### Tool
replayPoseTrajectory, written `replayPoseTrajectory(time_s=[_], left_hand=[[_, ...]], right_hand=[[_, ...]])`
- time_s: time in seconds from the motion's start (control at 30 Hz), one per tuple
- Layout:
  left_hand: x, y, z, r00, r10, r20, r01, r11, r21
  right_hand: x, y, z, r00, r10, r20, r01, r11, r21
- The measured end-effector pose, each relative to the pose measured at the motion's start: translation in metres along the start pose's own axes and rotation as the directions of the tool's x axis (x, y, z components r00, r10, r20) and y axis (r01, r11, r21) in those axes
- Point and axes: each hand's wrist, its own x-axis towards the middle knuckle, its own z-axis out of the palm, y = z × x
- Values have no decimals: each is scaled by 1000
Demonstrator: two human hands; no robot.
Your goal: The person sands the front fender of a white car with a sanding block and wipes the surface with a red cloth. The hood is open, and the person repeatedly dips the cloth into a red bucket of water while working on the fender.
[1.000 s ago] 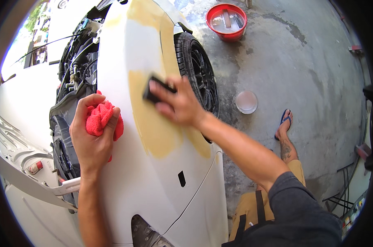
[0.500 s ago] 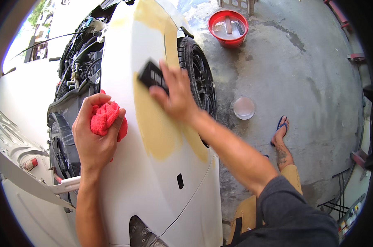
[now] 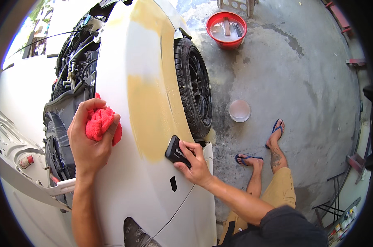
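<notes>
My right hand (image 3: pixel 196 164) grips a black sanding block (image 3: pixel 177 151), which lies against the car's fender at the lower edge of a yellowish filler patch (image 3: pixel 151 119). The white fender (image 3: pixel 112 181) runs down the middle of the view. Small wet drops show on the patch beside the wheel arch. Bunched in my left hand (image 3: pixel 89 142) is a red cloth (image 3: pixel 100 123), held above the fender's inner edge near the engine bay.
The uncovered engine bay (image 3: pixel 73 70) lies left of the fender, the black wheel (image 3: pixel 196 86) right of it. A red bucket (image 3: pixel 227 44) of cloudy water and a round tub (image 3: pixel 240 111) stand on the concrete floor (image 3: pixel 285 86). My sandalled feet are at right.
My right hand has moved the sanding block down the fender, from the patch's upper part to its lower end. My left hand still holds the cloth. The view has shifted slightly.
</notes>
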Motion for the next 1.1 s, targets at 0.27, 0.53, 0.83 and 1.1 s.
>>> replayPoseTrajectory(time_s=[0.27,0.53,0.83,1.1], left_hand=[[-2,0,1,1000,-22,12,22,1000,-14],[-3,-1,1,1000,-17,3,17,1000,0],[-2,0,0,1000,-7,12,7,1000,17],[-2,0,1,1000,-21,15,21,1000,-13]], right_hand=[[-6,6,-3,999,-36,35,40,990,-133],[8,3,-8,1000,27,9,-25,987,-156],[9,11,-12,1000,-14,14,16,988,-156],[21,8,-9,998,54,-30,-59,982,-179]])
